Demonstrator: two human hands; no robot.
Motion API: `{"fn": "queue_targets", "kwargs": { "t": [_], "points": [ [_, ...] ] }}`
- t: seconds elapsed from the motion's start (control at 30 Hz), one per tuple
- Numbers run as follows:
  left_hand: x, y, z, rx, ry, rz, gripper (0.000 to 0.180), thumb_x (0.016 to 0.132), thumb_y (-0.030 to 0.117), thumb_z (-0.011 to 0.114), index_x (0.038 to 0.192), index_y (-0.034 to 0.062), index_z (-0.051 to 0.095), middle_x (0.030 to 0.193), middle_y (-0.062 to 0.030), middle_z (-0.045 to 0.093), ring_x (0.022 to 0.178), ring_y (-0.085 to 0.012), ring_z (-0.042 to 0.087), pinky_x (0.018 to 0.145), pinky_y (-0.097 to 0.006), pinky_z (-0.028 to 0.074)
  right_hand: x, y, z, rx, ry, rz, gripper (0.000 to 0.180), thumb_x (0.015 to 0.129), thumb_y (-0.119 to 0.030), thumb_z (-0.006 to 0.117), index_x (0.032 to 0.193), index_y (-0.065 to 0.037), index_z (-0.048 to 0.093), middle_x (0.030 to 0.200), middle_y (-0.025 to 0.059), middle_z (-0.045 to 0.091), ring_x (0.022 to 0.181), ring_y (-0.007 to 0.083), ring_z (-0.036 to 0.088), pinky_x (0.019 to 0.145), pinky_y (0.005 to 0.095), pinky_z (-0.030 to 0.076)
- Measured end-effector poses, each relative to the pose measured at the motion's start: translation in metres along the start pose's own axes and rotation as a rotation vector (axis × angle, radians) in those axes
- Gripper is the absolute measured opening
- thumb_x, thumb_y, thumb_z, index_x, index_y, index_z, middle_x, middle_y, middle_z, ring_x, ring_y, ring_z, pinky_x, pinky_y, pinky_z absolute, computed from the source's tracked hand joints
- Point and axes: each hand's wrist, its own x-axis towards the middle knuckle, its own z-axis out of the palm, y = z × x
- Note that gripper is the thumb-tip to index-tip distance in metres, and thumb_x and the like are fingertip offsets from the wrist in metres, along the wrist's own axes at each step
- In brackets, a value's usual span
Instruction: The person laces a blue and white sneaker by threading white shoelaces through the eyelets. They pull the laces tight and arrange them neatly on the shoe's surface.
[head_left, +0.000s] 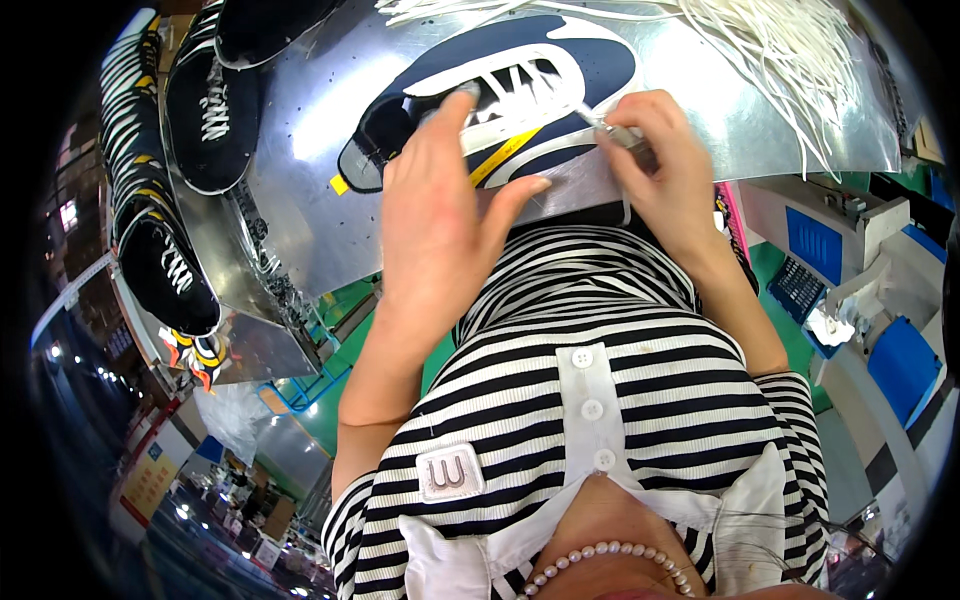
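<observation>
A navy shoe upper [423, 68] with a white lace panel lies flat in front of me, a white lace [525, 88] crossing its eyelets. My left hand [437, 205] is over the heel side of the upper, its fingertips blurred at the shoe opening and its thumb spread away; nothing shows in its grip. On the right, beside the toe end, my right hand [668, 165] pinches a slim tool with a metal handle [632, 143]. The tool's thin, pale tip reaches the edge of the lace panel; its exact shape is blurred. A yellow strip [507, 152] lies along the upper's near side.
The upper rests on a shiny metal table [310, 215]. A heap of loose white laces [775, 50] covers its far right. Dark laced uppers [212, 130] are at the left, next to a long row of stacked uppers [165, 255]. Machinery [850, 240] stands at the right.
</observation>
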Motion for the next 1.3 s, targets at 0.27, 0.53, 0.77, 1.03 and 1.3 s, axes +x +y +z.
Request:
{"fn": "queue_targets", "kwargs": {
  "t": [0.27,0.53,0.77,1.03,1.3],
  "points": [
    [0.031,-0.021,0.031,-0.197,0.237,-0.108,0.023,0.079,0.012,0.077,0.095,0.0003,0.067,0.088,-0.0134,0.069,0.077,-0.0259,0.064,0.071,-0.033,0.050,-0.034,-0.018,-0.040,0.051,-0.801,-0.293,0.024,0.066,0.001,0.069,0.090,-0.005,0.068,0.087,0.0044,0.068,0.074,0.0242,0.066,0.064,0.0325,0.053],
    [0.023,0.004,0.024,-0.321,0.215,0.089,0.017,0.080,0.007,0.076,0.092,-0.0006,0.066,0.084,-0.0120,0.066,0.073,-0.0267,0.063,0.067,-0.033,0.049,0.015,-0.008,-0.001,0.427,-0.202,0.300,0.017,0.090,-0.017,0.071,0.090,0.000,0.068,0.079,-0.0040,0.061,0.073,0.0035,0.050,0.065,0.0199,0.041],
    [0.029,-0.012,0.010,-0.206,0.160,0.108,0.026,0.082,0.009,0.073,0.107,0.0024,0.068,0.088,-0.0113,0.065,0.077,-0.0269,0.063,0.069,-0.034,0.049,-0.044,-0.020,-0.005,0.435,-0.637,0.180,0.015,0.089,-0.017,0.072,0.095,-0.004,0.070,0.084,0.0010,0.060,0.078,0.0095,0.053,0.067,0.0241,0.041],
    [0.040,-0.024,0.019,-0.171,-0.098,-0.028,0.027,0.088,0.020,0.070,0.109,0.0032,0.068,0.099,-0.0130,0.068,0.089,-0.0278,0.067,0.079,-0.034,0.051,0.043,-0.007,0.011,0.427,-0.050,-0.019,0.016,0.088,-0.009,0.070,0.101,0.000,0.069,0.091,0.0070,0.073,0.078,0.0099,0.065,0.070,0.0244,0.051],
    [0.042,-0.020,0.025,-0.203,-0.049,-0.102,0.033,0.080,0.028,0.078,0.099,0.0019,0.070,0.088,-0.0093,0.069,0.083,-0.0222,0.065,0.075,-0.033,0.050,0.051,-0.001,0.024,0.313,0.072,-0.057,0.014,0.087,-0.008,0.071,0.097,0.001,0.069,0.092,0.0083,0.072,0.078,0.0156,0.069,0.068,0.0268,0.053]
  ]
}}
